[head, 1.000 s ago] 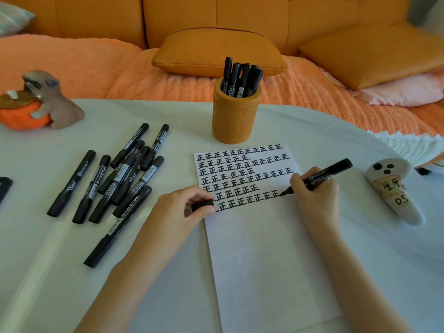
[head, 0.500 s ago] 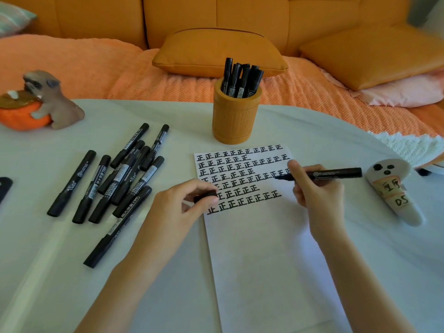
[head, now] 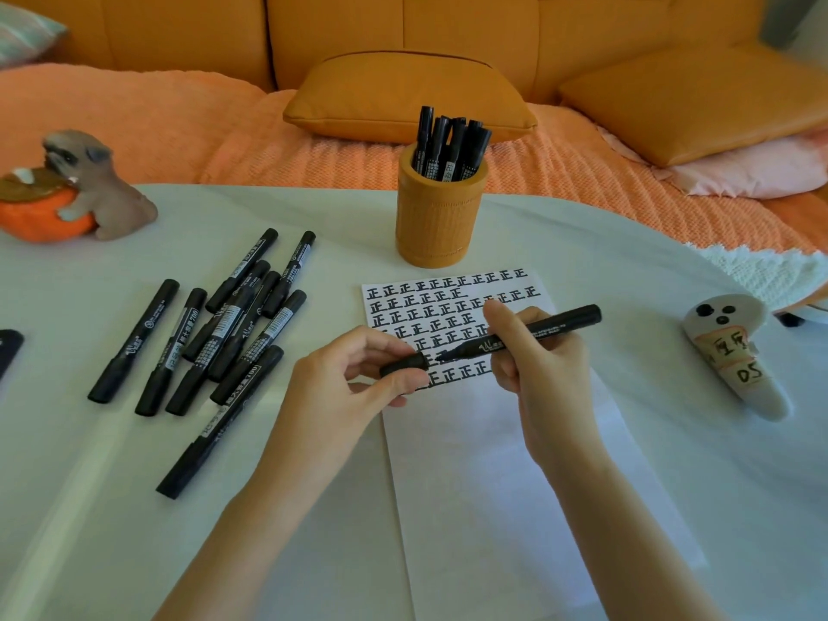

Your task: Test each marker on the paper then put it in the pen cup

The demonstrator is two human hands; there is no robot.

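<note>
While both hands meet above the written rows, look at the room around them: the paper [head: 515,463] lies straight ahead on the pale table [head: 627,280], its top edge just short of the pen cup [head: 439,221], its lower half blank and free. Left of the sheet, a heap of loose markers [head: 224,333] crowds the tabletop, the nearest one lying close to the left forearm. Right of the sheet there's a bare strip of table, then a white ghost-shaped figure [head: 735,356] near the curved edge. Behind the cup the rim curves away in front of the orange sofa [head: 403,29], and the cup already holds a bunch of markers [head: 450,145]. Now the hands: the left hand [head: 340,387] is raised over the paper's left edge, thumb and forefinger pinching a black cap [head: 403,364]. The right hand [head: 537,365] sits opposite, fingers clamped round the marker [head: 551,327] at mid-barrel, barrel slanting up to the right, bare tip aimed at the cap and just beside it. Whether they touch, I can't tell. A dog figurine [head: 89,186] sits at the far left.
</note>
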